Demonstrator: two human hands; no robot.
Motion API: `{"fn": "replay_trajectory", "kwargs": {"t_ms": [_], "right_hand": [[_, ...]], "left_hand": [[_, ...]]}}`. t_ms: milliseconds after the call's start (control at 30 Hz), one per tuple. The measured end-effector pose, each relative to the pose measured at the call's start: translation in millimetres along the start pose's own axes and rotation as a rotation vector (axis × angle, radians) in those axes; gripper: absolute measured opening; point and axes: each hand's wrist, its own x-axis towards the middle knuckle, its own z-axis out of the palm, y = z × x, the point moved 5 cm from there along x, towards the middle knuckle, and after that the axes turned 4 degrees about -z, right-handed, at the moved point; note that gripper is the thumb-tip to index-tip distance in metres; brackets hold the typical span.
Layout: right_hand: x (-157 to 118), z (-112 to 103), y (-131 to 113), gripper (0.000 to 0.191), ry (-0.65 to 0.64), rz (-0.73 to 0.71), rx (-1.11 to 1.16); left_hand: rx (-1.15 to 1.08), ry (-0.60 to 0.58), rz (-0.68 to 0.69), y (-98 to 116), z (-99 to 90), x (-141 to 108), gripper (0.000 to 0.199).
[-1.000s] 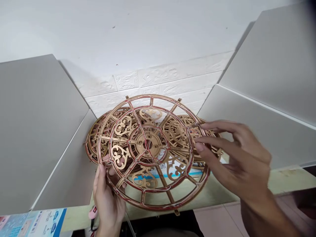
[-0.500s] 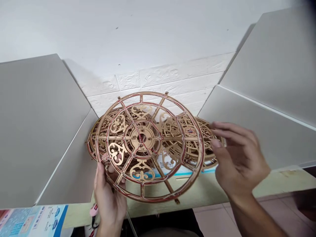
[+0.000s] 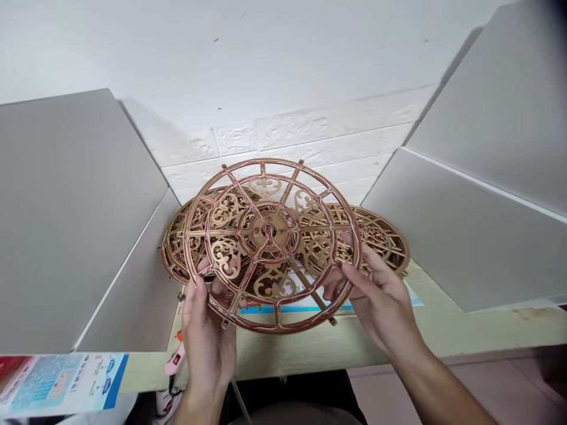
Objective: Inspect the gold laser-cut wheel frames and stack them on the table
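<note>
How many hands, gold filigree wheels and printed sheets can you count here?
Hands: 2, the left hand and the right hand
Gold filigree wheels: 3 visible, the held wheel, the left back wheel and the right back wheel
Printed sheets: 2, the blue-edged leaflet and the underlying sheet
Total: 7

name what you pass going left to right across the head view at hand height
left grey panel → left hand → gold openwork wheel → right hand → right grey panel
</note>
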Motion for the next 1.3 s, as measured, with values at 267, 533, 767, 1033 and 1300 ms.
{"fn": "replay_trajectory", "kwargs": {"t_ms": [267,533,767,1033,1300], "right_hand": [[7.5,-6.8,-3.8,0.066,0.06,0.087,0.05],[10.8,-3.5,-1.4,0.069,0.076,0.119,0.065],[21.1,-3.7,4.0,0.057,0.108,0.159,0.125],[43.6,9.1,8.7,0.056,0.136,0.151,0.172],[62.1,65.9,6.8,0.057,-0.065,0.197,0.125]], "left_hand": [[0.104,-0.169,0.028,3.6,3.7,6.6,0.043],[0.165,-0.195,0.088,7.7,-1.2,11.5,0.042],[0.194,-0.189,0.134,17.3,-7.6,17.6,0.04],[0.146,-0.044,0.371,46.5,-41.2,29.6,0.011],[0.176,0.036,0.389,48.9,-66.7,41.7,0.015]]}}
